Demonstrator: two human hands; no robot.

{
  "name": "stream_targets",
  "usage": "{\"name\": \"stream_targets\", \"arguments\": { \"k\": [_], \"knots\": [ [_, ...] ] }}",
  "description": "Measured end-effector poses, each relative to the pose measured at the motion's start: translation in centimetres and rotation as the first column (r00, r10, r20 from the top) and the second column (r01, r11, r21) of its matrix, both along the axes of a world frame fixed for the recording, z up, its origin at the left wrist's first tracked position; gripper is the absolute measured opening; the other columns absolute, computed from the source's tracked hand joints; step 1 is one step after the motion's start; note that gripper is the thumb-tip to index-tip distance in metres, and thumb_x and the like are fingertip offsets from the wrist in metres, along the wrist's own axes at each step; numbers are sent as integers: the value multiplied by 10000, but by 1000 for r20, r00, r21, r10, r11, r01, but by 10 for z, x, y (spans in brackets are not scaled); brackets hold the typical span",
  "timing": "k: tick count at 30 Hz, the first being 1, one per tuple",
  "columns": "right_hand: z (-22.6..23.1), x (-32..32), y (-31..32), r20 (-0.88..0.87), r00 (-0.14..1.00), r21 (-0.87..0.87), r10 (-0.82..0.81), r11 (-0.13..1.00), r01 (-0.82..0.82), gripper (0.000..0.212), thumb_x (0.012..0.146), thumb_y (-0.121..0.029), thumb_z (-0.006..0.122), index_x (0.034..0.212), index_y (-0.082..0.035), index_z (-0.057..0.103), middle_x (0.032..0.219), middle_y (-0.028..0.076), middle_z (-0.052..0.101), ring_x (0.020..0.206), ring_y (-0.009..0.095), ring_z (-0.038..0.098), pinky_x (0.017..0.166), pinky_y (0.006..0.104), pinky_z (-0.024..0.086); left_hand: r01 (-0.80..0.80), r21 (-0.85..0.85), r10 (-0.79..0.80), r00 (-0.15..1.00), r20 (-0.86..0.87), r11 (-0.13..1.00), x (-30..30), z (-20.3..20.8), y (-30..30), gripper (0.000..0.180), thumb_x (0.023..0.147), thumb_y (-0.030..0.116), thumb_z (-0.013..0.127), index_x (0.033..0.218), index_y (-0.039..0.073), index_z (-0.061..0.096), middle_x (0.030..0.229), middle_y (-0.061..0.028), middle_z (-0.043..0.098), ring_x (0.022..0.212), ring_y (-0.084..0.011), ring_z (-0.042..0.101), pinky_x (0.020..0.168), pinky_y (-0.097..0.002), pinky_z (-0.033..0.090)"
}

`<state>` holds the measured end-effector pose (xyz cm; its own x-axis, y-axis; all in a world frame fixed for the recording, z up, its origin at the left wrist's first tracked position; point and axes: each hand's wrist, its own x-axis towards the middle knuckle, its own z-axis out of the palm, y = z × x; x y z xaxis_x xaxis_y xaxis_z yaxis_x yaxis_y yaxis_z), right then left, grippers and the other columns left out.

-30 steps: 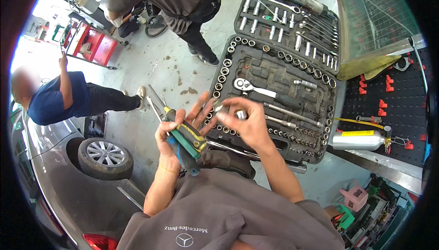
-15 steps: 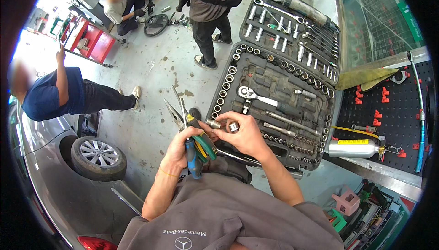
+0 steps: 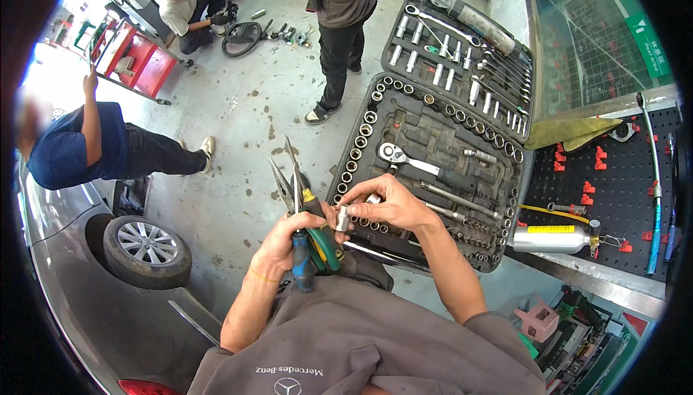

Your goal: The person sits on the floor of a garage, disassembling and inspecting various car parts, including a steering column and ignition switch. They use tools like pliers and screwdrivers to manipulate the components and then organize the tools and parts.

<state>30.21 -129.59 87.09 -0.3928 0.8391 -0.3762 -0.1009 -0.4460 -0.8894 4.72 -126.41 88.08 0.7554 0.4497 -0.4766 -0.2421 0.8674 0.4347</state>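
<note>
My left hand (image 3: pixel 283 242) is closed around a bundle of hand tools. In it are pliers (image 3: pixel 323 245) with green and yellow handles, their jaws pointing away from me, and a screwdriver (image 3: pixel 303 268) with a blue and black handle. Just to the right, my right hand (image 3: pixel 393 203) pinches a small chrome socket (image 3: pixel 343 219), held roughly upright against my left fingertips. A second shiny metal piece (image 3: pixel 373 198) shows between the right fingers, mostly covered by them. Below and beyond this hand lies the open socket set case (image 3: pixel 447 131), holding sockets, a ratchet (image 3: pixel 408 158) and extension bars (image 3: pixel 462 200).
At left are a grey car (image 3: pixel 94 279) and a loose wheel (image 3: pixel 148 250). Several people stand or crouch beyond, near a red cart (image 3: pixel 141 63) and a steering wheel (image 3: pixel 242 39). A black pegboard surface (image 3: pixel 577 193) with a silver cylinder (image 3: pixel 552 239) is at right.
The socket at my fingertips has turned from lying sideways to roughly upright, and my hands have drawn closer together. The standing person's legs have shifted. The whole view has moved slightly.
</note>
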Motion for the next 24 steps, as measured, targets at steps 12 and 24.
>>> {"name": "stream_targets", "arguments": {
  "k": [12, 24],
  "knots": [
    [-23, 60, 68, 453, 500, 491, -738, 674, 551, 213, 903, -195, 837, 1017, -15, 827, 766, 17, 736, 668, 53, 598, 576, 260, 453, -270, -137, 269, 963, -22, 953, -4, 5, 8, 313, 842, 159, 591, 1083, -32, 652, 1118, -267, 691, 1011, -328, 644, 994, -466, 523],
    [-47, 52, 113, 519, 433, 577, -737, 676, 459, 304, 861, -297, 853, 992, -24, 819, 843, 140, 787, 721, 216, 730, 711, 344, 553, -424, -245, 436, 900, -4, 872, -11, -3, 1, 547, 828, 147, 598, 1343, -34, 559, 1191, -208, 643, 1104, -328, 650, 1171, -520, 456]
  ]
}}
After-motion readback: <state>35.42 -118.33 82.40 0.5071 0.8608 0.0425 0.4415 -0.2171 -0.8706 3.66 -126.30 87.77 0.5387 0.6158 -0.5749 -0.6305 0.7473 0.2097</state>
